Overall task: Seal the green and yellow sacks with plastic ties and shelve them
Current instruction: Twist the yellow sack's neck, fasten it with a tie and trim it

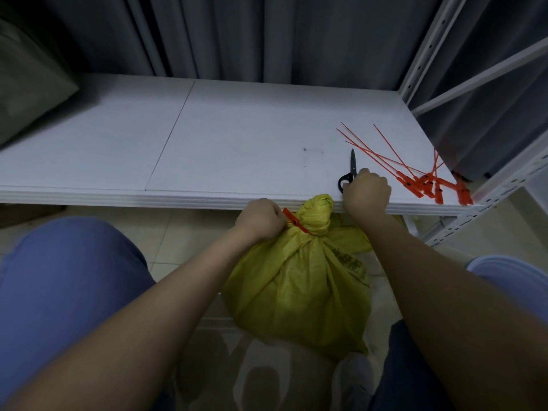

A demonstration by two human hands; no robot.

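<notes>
Yellow woven plastic sack (299, 289) sits on the tiled floor between the person's knees, just below the front edge of the white metal shelf board (207, 137). Neck is gathered into a tight bunch, and a red plastic tie (295, 222) is looped round it, tab sticking out to the left.

Left hand (261, 219) is fisted shut on the tie's tab end, right against the sack's neck. Right hand (366, 192) is up at the shelf edge, fingers curled over the handles of the black-handled scissors (350, 170) lying on the board. Whether it has a proper grip on them yet, cannot tell; the fingers hide the loops.

Progress, as I read it: yellow sack looks cinched, tie on. Likely next is trimming the tail, then lifting it onto the shelf. It is not shelved yet.

Green sack: a dull greenish bulky shape (29, 75) sits at the far left of the shelf, partly out of view. Could be it, but I cannot see a neck or tie, so its state is unknown.

Loose bundle of spare red plastic ties (421, 179) lies on the board's right end, near the scissors.

Writing: dark printed characters down the sack's right flank, creased and too blurred to read. No brand made out anywhere else.
</notes>
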